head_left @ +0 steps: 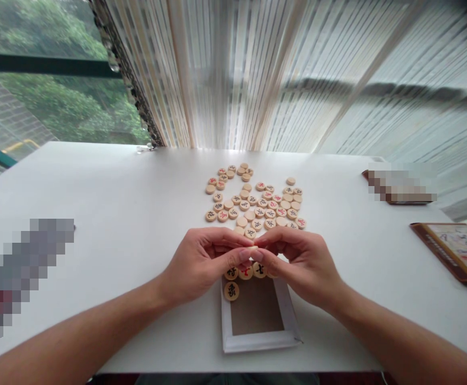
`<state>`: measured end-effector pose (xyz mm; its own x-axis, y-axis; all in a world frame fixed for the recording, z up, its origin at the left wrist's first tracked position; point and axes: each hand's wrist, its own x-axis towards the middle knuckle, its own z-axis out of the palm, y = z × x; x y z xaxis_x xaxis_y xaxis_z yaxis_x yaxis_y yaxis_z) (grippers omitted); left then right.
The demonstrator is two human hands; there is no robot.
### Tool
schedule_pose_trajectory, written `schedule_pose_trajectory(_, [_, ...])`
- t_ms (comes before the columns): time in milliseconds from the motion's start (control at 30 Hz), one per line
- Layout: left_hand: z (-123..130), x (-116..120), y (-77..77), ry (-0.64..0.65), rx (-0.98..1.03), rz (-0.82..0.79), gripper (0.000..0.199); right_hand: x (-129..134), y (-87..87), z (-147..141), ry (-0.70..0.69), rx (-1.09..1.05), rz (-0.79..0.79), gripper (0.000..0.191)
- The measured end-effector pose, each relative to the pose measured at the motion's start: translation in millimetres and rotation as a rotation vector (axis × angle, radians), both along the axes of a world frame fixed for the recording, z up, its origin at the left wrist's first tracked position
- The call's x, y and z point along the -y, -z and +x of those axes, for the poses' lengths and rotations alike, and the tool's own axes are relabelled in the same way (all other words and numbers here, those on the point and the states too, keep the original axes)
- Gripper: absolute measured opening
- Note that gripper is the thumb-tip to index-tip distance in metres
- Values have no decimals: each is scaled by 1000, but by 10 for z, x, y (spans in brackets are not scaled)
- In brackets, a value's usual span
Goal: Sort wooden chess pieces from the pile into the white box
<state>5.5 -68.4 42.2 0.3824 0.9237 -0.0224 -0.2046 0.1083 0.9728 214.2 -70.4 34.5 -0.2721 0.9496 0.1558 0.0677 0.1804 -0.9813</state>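
Note:
My left hand (205,262) and my right hand (301,262) meet above the far end of an open box (261,342). Between their pinched fingertips sits a small pale wooden piece (254,248), mostly covered by the thumbs. The box has white walls and a brown floor. A row of round pieces marked in black or red lies at its far end, partly behind my hands, and one black-marked piece (231,291) is below the row at the left. Many more round wooden pieces (244,205) are scattered just beyond my hands, some showing characters and others plain.
The white table (129,203) extends to both sides. On the right lie a brown-edged box (458,251) and a blurred-out item (402,187). Another blurred-out object (24,272) is at the left. Striped curtains (257,75) and a window stand behind the table.

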Motion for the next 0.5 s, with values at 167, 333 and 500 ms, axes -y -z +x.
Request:
schedule_pose_trajectory(167, [-26,-8,-2,7,-29,13,22,2,-44,-19,-43,-86,-88,23])
schedule_pose_trajectory(333, [-39,-19,-9,61,10,-19,22,-16,-108,-33,-71,-174,-178,23])
schedule_pose_trajectory(500, [-42,-26,-10,80,41,-54,24,-29,-120,-27,-86,-203,-290,29])
